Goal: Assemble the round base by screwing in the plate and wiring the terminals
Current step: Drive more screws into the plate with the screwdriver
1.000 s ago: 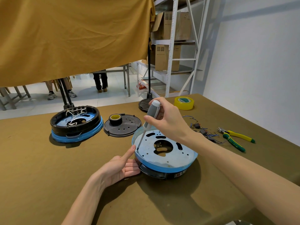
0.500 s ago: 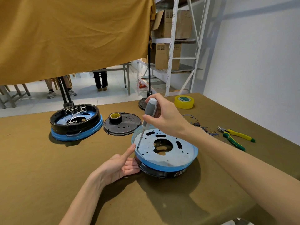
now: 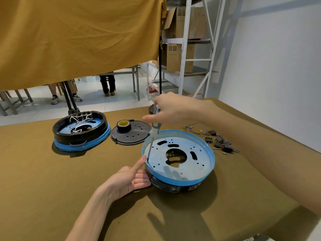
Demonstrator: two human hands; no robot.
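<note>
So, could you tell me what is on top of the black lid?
A tape roll with a yellow core stands on the black lid, near its back left edge. Whatever lies under the roll or the lid is covered.

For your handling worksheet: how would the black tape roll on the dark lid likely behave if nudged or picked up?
The tape roll lies flat on the lid, so a nudge would probably slide it, not roll it. It looks small and hollow, so likely light. On edge, it could roll.
</note>
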